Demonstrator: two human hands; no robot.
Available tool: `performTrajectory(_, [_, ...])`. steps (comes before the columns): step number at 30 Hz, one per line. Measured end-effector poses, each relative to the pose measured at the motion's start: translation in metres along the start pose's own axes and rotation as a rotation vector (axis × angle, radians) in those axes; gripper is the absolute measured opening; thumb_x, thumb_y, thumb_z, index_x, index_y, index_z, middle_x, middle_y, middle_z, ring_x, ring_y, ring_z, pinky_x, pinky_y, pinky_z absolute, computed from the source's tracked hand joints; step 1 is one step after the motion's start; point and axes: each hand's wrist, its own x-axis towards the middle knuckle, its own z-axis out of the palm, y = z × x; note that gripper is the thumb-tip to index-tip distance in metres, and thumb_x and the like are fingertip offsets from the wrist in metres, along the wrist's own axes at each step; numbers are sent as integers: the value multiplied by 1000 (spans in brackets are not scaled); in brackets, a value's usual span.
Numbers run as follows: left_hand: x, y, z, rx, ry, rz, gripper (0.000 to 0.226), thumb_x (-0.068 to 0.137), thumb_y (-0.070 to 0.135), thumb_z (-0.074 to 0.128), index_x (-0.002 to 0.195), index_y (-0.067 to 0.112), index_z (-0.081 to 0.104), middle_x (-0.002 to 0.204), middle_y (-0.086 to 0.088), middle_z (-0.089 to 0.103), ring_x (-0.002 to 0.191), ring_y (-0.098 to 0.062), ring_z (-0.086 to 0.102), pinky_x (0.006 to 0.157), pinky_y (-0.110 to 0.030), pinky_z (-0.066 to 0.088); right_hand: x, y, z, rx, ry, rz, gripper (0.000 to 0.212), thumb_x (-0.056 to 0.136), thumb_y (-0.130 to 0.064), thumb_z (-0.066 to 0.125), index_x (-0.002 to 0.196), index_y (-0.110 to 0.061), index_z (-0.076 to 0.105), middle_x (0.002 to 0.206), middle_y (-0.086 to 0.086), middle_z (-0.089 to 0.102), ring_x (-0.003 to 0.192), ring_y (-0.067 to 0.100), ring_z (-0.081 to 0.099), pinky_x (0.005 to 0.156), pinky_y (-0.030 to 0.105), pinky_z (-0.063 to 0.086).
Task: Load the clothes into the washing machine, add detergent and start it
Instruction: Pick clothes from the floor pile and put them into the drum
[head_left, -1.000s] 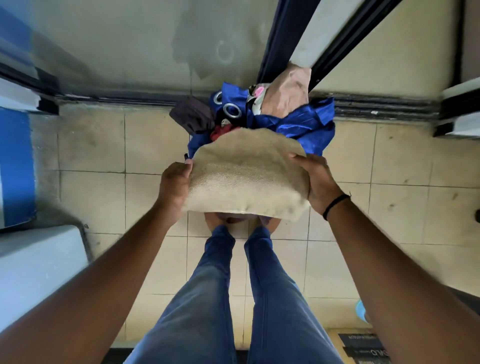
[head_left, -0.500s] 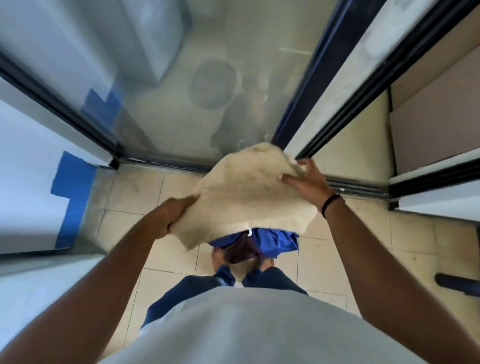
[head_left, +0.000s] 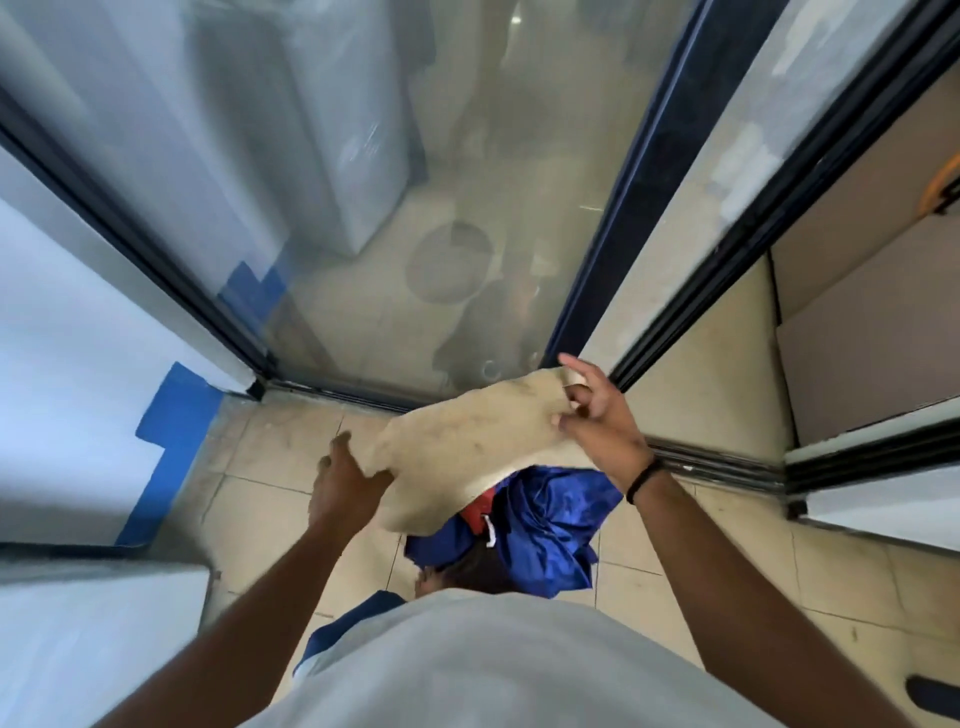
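Note:
A beige cloth (head_left: 467, 447) hangs in the air between both my hands, in front of a glass door. My left hand (head_left: 345, 483) grips its lower left edge. My right hand (head_left: 597, 421) pinches its upper right edge between thumb and a finger, with the other fingers spread. Below the cloth a pile of clothes lies on the tiled floor: a shiny blue fabric (head_left: 545, 530) with a red piece (head_left: 475, 512) and a dark piece showing. The cloth hides part of the pile. No washing machine door or detergent is plainly visible.
A sliding glass door (head_left: 389, 234) with dark frames stands straight ahead, and a pale appliance shows blurred behind it. A white wall with a blue stripe (head_left: 166, 441) is on the left. A white surface (head_left: 78, 623) sits at the lower left. Cardboard panels (head_left: 857, 338) lean on the right.
The view has tilted up from the floor toward the glass door. Both hands have lifted the beige cloth off the pile, and my right fingers have spread.

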Motion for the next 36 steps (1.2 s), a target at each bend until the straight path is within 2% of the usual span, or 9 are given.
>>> performTrajectory(4, [-16, 79, 5, 265, 100, 657, 85, 84, 20, 76, 154, 33, 29, 158, -7, 28, 145, -30, 27, 116, -52, 33, 6, -28, 13, -537, -192, -212, 78, 74, 9, 46, 135, -41, 46, 114, 3, 68, 97, 20, 68, 76, 31, 57])
performTrajectory(8, [-23, 148, 9, 565, -57, 930, 95, 82, 21, 76, 155, 45, 18, 167, 0, 4, 154, -28, -6, 120, -53, 12, 11, -52, 12, -874, -311, -468, 70, 73, 1, 44, 134, -33, 40, 103, 2, 68, 102, 24, 62, 86, 43, 54])
performTrajectory(12, [-7, 168, 8, 663, -119, 943, 65, 81, 43, 77, 140, 36, 50, 166, 3, 15, 155, -26, -4, 120, -53, 10, 8, -67, -12, -808, -286, -523, 59, 78, 7, 45, 124, -30, 42, 100, -3, 70, 101, 16, 63, 88, 38, 53])
performTrajectory(14, [-4, 172, 8, 744, -142, 966, 44, 82, 53, 73, 120, 31, 65, 150, 3, 45, 148, -27, 26, 116, -51, 23, 6, -68, -22, -793, -255, -547, 52, 81, 6, 47, 119, -29, 42, 96, -5, 69, 96, 17, 62, 85, 36, 52])
performTrajectory(16, [-6, 172, 6, 687, -148, 938, 38, 82, 55, 73, 102, 24, 67, 103, 7, 66, 110, -21, 60, 92, -38, 45, 7, -65, -32, -829, -237, -539, 47, 83, 1, 51, 118, -29, 42, 96, -5, 65, 92, 17, 61, 81, 34, 52])
performTrajectory(19, [-13, 173, 1, 529, -77, 847, 42, 74, 62, 77, 84, 26, 60, 73, 8, 62, 74, -15, 61, 65, -33, 47, 18, -53, -49, -977, -280, -431, 35, 84, -17, 61, 115, -26, 47, 96, -4, 58, 93, 21, 58, 78, 34, 50])
performTrajectory(23, [-26, 184, -14, 418, -37, 768, 46, 67, 60, 83, 75, 27, 52, 72, 7, 60, 69, -14, 57, 60, -31, 43, 34, -19, -72, -1255, -454, -178, 34, 82, -38, 69, 109, -19, 63, 103, 6, 67, 98, 28, 63, 82, 38, 52])
performTrajectory(28, [-34, 162, -56, 319, 7, 660, 42, 76, 45, 83, 84, 14, 57, 80, -1, 57, 73, -14, 50, 67, -31, 42, 37, 15, -99, -1249, -424, -55, 26, 91, -24, 62, 115, -17, 67, 109, 8, 69, 104, 30, 63, 82, 33, 47])
performTrajectory(36, [-67, 54, -96, 117, 300, 338, 17, 81, 20, 81, 86, 21, 64, 80, 5, 62, 79, -18, 58, 67, -30, 44, 49, 15, -49, -1275, -78, -422, 11, 83, -18, 62, 90, -22, 69, 91, 1, 69, 93, 32, 61, 73, 38, 44])
